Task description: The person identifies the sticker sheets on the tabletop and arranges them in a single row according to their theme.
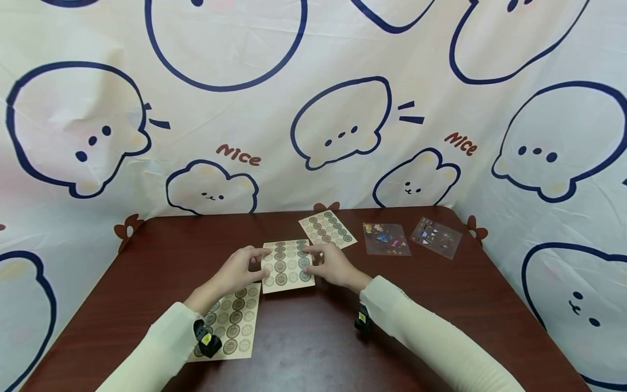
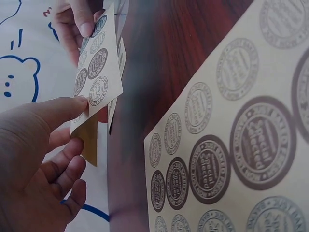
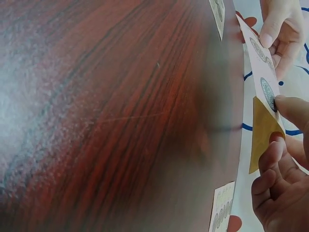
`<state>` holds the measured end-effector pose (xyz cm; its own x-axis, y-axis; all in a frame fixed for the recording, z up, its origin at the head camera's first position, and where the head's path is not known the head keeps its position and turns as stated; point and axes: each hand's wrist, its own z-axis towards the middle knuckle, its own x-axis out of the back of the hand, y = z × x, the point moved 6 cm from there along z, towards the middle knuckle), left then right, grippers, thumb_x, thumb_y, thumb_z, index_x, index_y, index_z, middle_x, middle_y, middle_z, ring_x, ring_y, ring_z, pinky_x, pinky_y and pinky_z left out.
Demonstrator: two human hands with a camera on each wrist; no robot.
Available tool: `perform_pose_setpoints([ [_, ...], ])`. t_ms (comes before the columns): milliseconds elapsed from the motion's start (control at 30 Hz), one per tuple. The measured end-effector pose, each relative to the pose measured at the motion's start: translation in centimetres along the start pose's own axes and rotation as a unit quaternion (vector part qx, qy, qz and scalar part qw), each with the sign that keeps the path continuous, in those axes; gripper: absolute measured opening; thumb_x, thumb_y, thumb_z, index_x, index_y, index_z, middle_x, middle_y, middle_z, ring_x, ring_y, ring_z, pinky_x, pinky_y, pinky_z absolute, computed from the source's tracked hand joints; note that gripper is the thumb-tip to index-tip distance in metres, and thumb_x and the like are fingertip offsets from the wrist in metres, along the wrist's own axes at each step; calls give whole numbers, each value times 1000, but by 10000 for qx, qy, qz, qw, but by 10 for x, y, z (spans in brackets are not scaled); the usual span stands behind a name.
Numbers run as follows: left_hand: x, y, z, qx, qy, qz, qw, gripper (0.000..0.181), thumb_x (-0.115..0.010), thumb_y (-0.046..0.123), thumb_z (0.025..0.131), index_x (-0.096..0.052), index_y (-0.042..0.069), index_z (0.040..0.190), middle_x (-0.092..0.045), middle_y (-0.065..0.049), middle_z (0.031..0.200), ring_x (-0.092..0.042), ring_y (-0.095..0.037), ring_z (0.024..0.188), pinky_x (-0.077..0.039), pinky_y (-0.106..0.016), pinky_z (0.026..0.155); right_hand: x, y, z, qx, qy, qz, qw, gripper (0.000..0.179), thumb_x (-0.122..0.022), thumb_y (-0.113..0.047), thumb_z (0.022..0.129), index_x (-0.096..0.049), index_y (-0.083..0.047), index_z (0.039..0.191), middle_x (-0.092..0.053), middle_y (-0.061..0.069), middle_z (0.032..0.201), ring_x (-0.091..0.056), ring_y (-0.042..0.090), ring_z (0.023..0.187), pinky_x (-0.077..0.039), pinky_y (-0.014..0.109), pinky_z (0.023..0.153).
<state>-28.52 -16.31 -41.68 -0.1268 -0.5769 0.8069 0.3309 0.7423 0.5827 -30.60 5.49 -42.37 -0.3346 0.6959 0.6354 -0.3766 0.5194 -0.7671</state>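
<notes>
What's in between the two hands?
A cream sheet printed with circles is between the left hand and the right hand; both pinch its edges. The head view shows this clearly, and both wrist views show it too.

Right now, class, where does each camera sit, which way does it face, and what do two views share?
Head: on the head, facing forward and down at the table, held sheet and backdrop; left hand, right hand and sleeves show.
Left wrist: on that wrist, facing the held sheet, another sheet at right; left hand near, right hand beyond.
Right wrist: on that wrist, facing across the table; right hand near, left hand beyond.
Both wrist views share the held sheet and both hands.
</notes>
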Motion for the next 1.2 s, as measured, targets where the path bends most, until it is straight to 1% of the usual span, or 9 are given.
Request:
perform_pose_setpoints([
  [233, -2, -1, -2, -31, 77, -5, 10000, 46, -76, 16, 88, -66, 5, 132, -59, -3, 93, -50, -17, 88, -41, -32, 76, 0, -2, -4, 42, 3, 47, 10000, 48, -77, -11, 88, -65, -3, 134, -63, 7, 84, -50, 7, 55, -43, 21, 51],
  [433, -3, 3, -5, -92, 67, -39, 9999, 47, -77, 16, 88, -66, 5, 132, -58, -2, 92, -48, -17, 87, -39, -32, 75, -1, 0, -10, 41, -8, -66, 10000, 48, -78, -14, 88, -65, -6, 134, -62, 4, 90, -52, 7, 58, -45, 22, 55],
  [567, -4, 5, -9, -130, 64, -18, 9999, 47, -77, 16, 88, -66, 6, 132, -57, -2, 92, -47, -16, 87, -38, -30, 74, -1, 1, -14, 53, -24, -10, 10000, 48, -78, -15, 89, -65, -6, 134, -63, 4, 90, -51, 7, 54, -46, 23, 52],
  [667, -4, 7, -11, -203, 111, 22, 9997, 46, -77, 16, 87, -67, 6, 132, -57, -1, 92, -48, -16, 87, -39, -31, 75, -1, 0, -17, 73, -13, 4, 10000, 48, -77, -15, 89, -65, -6, 134, -65, 3, 87, -51, 6, 52, -46, 23, 52],
  [800, -4, 10, -14, -296, 152, 65, 9994, 46, -78, 15, 87, -68, 6, 130, -58, -1, 91, -49, -16, 87, -40, -32, 76, 0, -2, -21, 146, 28, 21, 9999, 48, -78, -15, 88, -66, -6, 133, -65, 2, 87, -52, 4, 55, -46, 22, 54],
  [1067, -1, 18, -20, -510, 156, 157, 9985, 46, -79, 17, 86, -68, 5, 129, -59, -2, 91, -51, -17, 88, -41, -33, 76, 1, -2, -27, 158, -3, 44, 9999, 49, -78, -15, 88, -65, -7, 134, -64, 2, 87, -49, 5, 52, -43, 22, 49],
  [1200, -1, 20, -23, -548, 132, 195, 9982, 45, -79, 17, 86, -68, 6, 129, -61, 0, 93, -52, -16, 90, -43, -33, 77, 1, -3, -30, 164, -35, 27, 9999, 48, -79, -17, 88, -66, -7, 133, -64, 2, 88, -49, 5, 49, -44, 24, 47],
])
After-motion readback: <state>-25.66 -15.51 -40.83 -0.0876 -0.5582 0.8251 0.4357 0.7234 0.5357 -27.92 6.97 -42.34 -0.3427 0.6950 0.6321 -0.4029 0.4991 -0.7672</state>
